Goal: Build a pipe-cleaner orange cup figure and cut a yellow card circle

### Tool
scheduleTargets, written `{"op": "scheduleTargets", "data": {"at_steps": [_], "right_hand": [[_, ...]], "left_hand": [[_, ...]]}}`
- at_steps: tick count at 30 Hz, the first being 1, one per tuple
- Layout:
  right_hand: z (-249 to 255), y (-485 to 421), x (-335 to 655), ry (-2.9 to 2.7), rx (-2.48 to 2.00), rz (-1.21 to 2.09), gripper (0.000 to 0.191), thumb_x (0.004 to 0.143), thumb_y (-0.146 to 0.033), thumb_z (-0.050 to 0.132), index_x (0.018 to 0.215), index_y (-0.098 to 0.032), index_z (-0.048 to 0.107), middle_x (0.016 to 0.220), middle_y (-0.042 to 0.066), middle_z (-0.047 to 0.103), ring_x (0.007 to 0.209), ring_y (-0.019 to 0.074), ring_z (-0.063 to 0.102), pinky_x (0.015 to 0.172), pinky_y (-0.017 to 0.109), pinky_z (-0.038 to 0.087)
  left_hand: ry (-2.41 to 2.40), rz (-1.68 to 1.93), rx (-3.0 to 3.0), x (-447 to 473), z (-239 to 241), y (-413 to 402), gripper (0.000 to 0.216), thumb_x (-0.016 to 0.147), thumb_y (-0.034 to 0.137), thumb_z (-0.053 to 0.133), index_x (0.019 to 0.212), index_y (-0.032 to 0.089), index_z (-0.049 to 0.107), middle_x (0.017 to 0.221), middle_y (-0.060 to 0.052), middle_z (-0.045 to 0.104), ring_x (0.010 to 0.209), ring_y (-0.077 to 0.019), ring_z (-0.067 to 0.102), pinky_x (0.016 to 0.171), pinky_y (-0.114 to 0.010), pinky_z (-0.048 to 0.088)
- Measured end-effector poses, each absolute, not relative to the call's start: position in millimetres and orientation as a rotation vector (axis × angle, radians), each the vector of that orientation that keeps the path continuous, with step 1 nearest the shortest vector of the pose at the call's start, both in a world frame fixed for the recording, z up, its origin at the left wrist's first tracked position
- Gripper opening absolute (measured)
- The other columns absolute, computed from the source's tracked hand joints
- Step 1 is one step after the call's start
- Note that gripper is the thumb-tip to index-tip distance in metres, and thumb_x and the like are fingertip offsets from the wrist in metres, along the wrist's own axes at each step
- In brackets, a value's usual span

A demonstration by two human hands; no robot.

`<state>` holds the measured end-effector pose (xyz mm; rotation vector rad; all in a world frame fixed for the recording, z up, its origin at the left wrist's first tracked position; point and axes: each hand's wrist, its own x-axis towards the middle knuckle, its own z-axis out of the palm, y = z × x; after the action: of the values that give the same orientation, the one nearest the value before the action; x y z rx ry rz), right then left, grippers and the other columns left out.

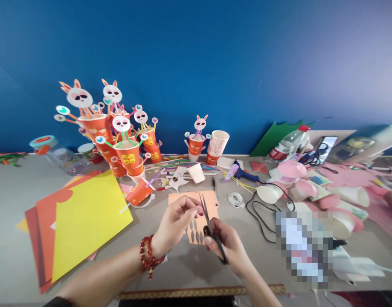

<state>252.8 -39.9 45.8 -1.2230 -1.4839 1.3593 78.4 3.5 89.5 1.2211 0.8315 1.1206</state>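
My left hand (178, 217), with a red bead bracelet (147, 253) at the wrist, pinches a small pink piece of paper (200, 209) between thumb and fingertips. A pair of scissors with black handles (219, 247) is in my right hand (230, 243). Their blades point away from me, slightly parted, right beside the pink piece; whether they touch it I cannot tell. Under both hands lies a light orange paper sheet (211, 198) with several grey leaf-shaped pieces (196, 236) on it, partly hidden by my left hand.
At left are yellow paper (93, 226) and orange sheets (50, 213). Red cups with rabbit faces (128, 152) stand behind. Straws, a white paper cup (196, 173), a tape roll (236, 199) and a blue glue gun (245, 172) lie ahead. Pink-and-white cups (349, 196) crowd the right.
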Motion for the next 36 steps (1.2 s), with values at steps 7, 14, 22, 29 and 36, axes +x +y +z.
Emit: {"op": "scheduleTargets", "data": {"at_steps": [7, 14, 22, 29, 36], "right_hand": [[41.8, -40.9, 248.4, -1.477, -1.264, 1.338, 0.055, 0.074, -0.071, 0.064, 0.07, -0.022, 0.039, 0.058, -0.007, 0.036, 0.053, 0.0098, 0.03, 0.05, 0.025, 0.02], [39.5, -38.9, 248.6, -1.474, -1.275, 1.334, 0.055, 0.074, -0.071, 0.064, 0.069, -0.023, 0.039, 0.056, -0.007, 0.035, 0.051, 0.0096, 0.031, 0.05, 0.024, 0.021], [41.5, -37.9, 249.3, -1.442, -1.266, 1.362, 0.055, 0.072, -0.07, 0.067, 0.068, -0.022, 0.04, 0.056, -0.007, 0.036, 0.05, 0.0092, 0.033, 0.048, 0.023, 0.022], [42.4, -38.1, 248.9, -1.427, -1.269, 1.353, 0.054, 0.072, -0.067, 0.069, 0.068, -0.022, 0.041, 0.056, -0.007, 0.037, 0.05, 0.0093, 0.037, 0.048, 0.023, 0.025], [42.5, -37.3, 249.0, -1.438, -1.285, 1.348, 0.054, 0.071, -0.068, 0.069, 0.067, -0.023, 0.039, 0.054, -0.007, 0.039, 0.049, 0.0095, 0.038, 0.047, 0.022, 0.026]], "left_hand": [[0.797, 1.175, 1.177, 81.6, 83.3, 4.0, 0.019, 0.088, 0.027, 0.064, 0.073, 0.016, 0.06, 0.083, -0.003, 0.063, 0.073, -0.0134, 0.06, 0.071, -0.027, 0.048], [0.795, 1.175, 1.184, 81.4, 81.9, 5.5, 0.02, 0.088, 0.028, 0.064, 0.073, 0.016, 0.06, 0.083, -0.004, 0.063, 0.073, -0.0136, 0.06, 0.071, -0.027, 0.048], [0.824, 1.163, 1.172, 82.7, 85.3, 6.1, 0.024, 0.086, 0.033, 0.066, 0.07, 0.016, 0.059, 0.079, -0.004, 0.063, 0.071, -0.0142, 0.059, 0.07, -0.028, 0.049], [0.841, 1.164, 1.186, 83.2, 83.5, 6.6, 0.027, 0.085, 0.038, 0.066, 0.07, 0.017, 0.059, 0.079, -0.004, 0.063, 0.072, -0.015, 0.059, 0.07, -0.029, 0.05], [0.83, 1.174, 1.195, 82.9, 83.6, 7.2, 0.029, 0.085, 0.04, 0.066, 0.07, 0.017, 0.06, 0.081, -0.005, 0.064, 0.073, -0.0156, 0.059, 0.071, -0.03, 0.051]]}}
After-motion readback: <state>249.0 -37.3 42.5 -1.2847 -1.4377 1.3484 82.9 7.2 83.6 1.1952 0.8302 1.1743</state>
